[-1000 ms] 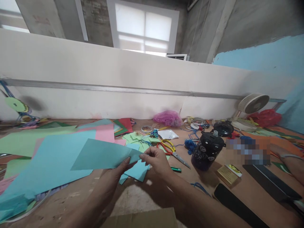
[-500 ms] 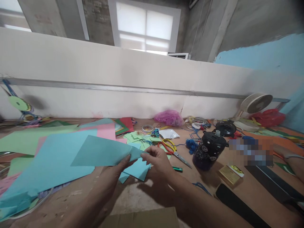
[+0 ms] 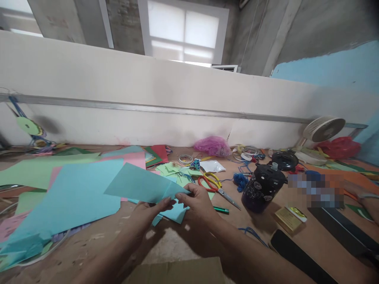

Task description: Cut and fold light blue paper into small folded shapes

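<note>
The grip of my left hand [image 3: 156, 207] is closed on a blue-green paper sheet [image 3: 139, 183], thumb on top and fingers under its lower edge. The grip of my right hand [image 3: 197, 200] pinches the same sheet at its narrow right end. The sheet is held tilted above the table [image 3: 91, 240], its wide end free and pointing left. A faint line crosses it near the hands, which I take for a crease.

I judge the step to be working that narrow end. I'd steady the paper with the left thumb beside the line, match the edges before pressing, then draw the right fingertips along evenly; too hard a squeeze could buckle it. I'd also hold the free end clear of the larger light-blue sheet [image 3: 83, 193] to the left.

Small blue pieces [image 3: 177, 214] lie beneath the hands, partly hidden. Right of them is a slim green tool [image 3: 221, 210], with open-handled scissors [image 3: 219, 190] beyond; I'd mind my knuckles there. Farther right are a black tumbler [image 3: 262, 191], a gold box [image 3: 288, 221] and another person's arm [image 3: 370, 207].
</note>
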`<control>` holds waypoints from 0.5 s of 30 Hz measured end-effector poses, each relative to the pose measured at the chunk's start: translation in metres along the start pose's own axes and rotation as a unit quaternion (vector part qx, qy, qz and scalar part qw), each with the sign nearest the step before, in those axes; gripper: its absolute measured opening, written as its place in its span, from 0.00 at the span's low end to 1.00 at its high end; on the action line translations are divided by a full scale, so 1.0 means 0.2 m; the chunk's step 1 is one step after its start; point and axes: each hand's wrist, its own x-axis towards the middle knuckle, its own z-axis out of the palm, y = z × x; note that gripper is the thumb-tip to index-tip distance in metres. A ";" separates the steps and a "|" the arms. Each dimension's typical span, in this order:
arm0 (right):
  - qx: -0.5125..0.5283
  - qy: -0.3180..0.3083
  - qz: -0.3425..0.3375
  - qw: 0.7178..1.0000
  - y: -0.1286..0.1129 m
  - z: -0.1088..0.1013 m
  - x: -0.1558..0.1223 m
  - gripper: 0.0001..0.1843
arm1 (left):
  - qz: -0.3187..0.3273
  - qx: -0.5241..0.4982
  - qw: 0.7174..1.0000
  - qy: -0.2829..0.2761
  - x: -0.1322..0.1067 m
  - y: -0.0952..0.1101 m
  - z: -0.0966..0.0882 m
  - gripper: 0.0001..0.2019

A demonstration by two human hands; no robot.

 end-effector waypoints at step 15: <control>0.004 -0.024 0.009 1.000 -0.02 0.05 -0.06 0.12 | 0.008 0.069 0.997 0.046 0.01 -0.03 0.00 0.20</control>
